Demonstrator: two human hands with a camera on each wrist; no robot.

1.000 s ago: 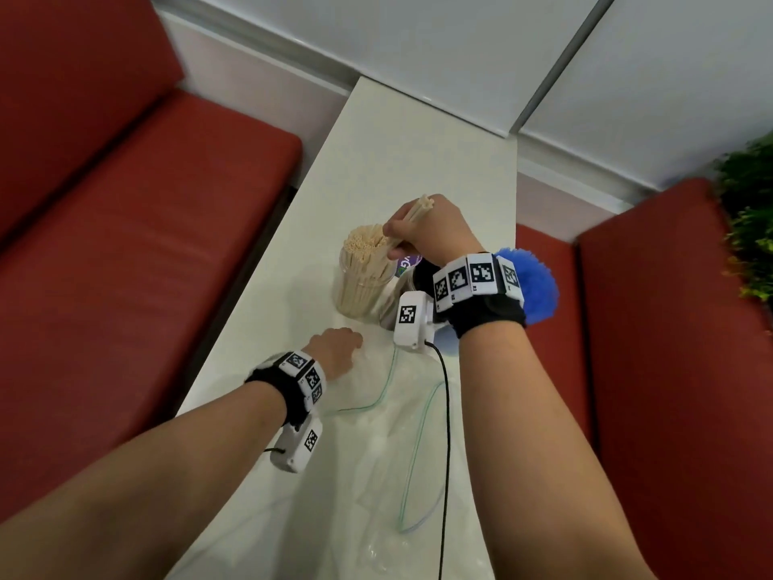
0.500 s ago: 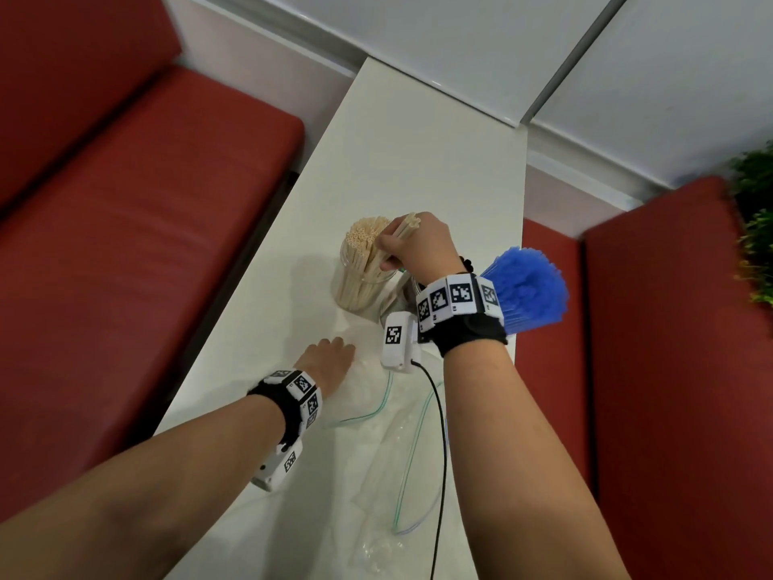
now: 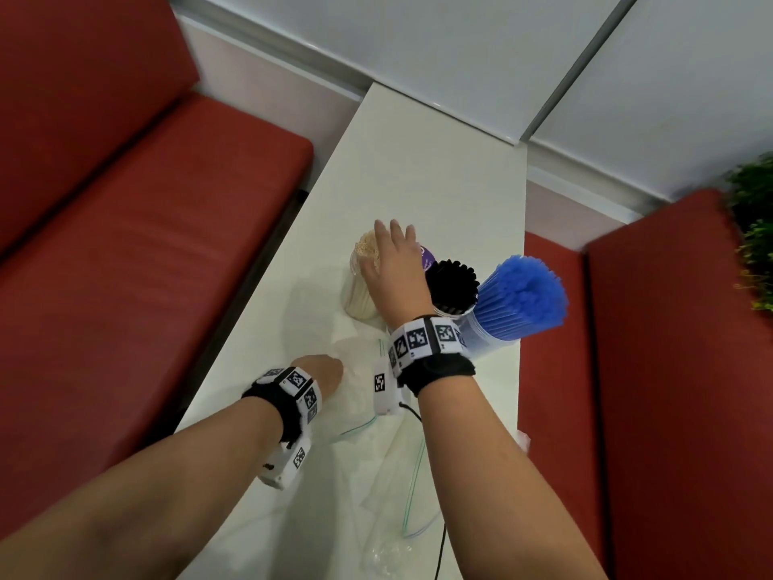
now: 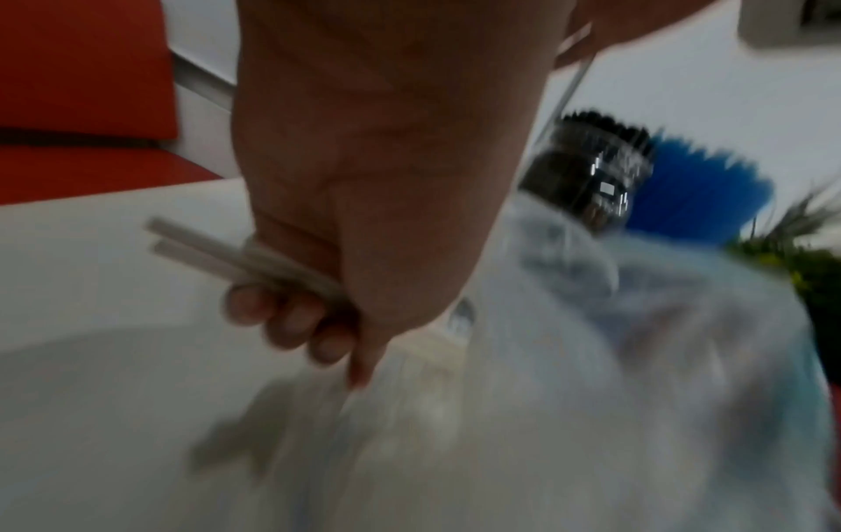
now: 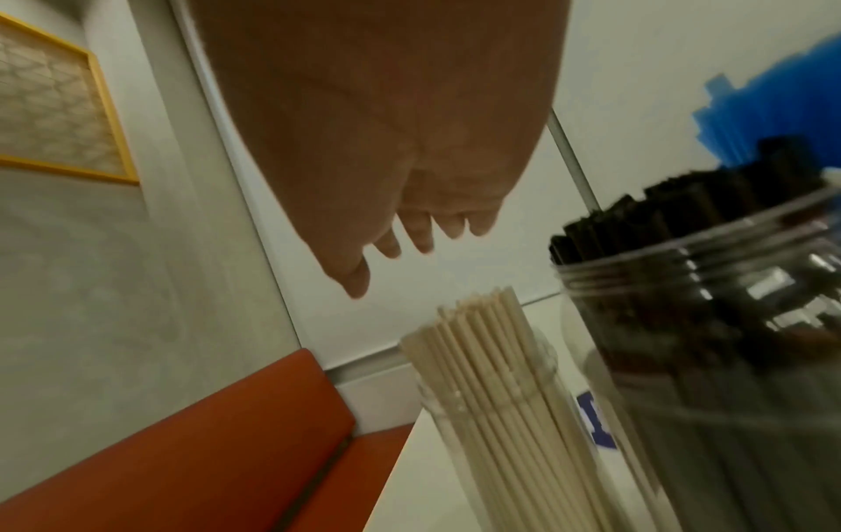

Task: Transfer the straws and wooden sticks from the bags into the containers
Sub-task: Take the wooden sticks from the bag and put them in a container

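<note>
Head view shows the right hand [image 3: 393, 270] spread flat with straight fingers above the jar of wooden sticks [image 3: 363, 282] at the far end of the white table [image 3: 439, 169], holding nothing; the right wrist view confirms the fingers [image 5: 423, 234] hang clear over the stick tips. To the right of that jar stand a jar of black straws [image 3: 452, 286] and a container of blue straws [image 3: 518, 299], both full. Nearer, the left hand [image 3: 322, 370] rests by the clear plastic bags [image 3: 368, 412]; the blurred left wrist view shows its fingers [image 4: 282, 316] curled round a few pale sticks [image 4: 227, 252]. Judged from this, the transfer is almost done: the last sticks are out of the bag and not yet in the jar. The next move calls for carrying them far and slightly right to the stick jar, standing them upright and slipping them in among the packed bundle without tipping it
</note>
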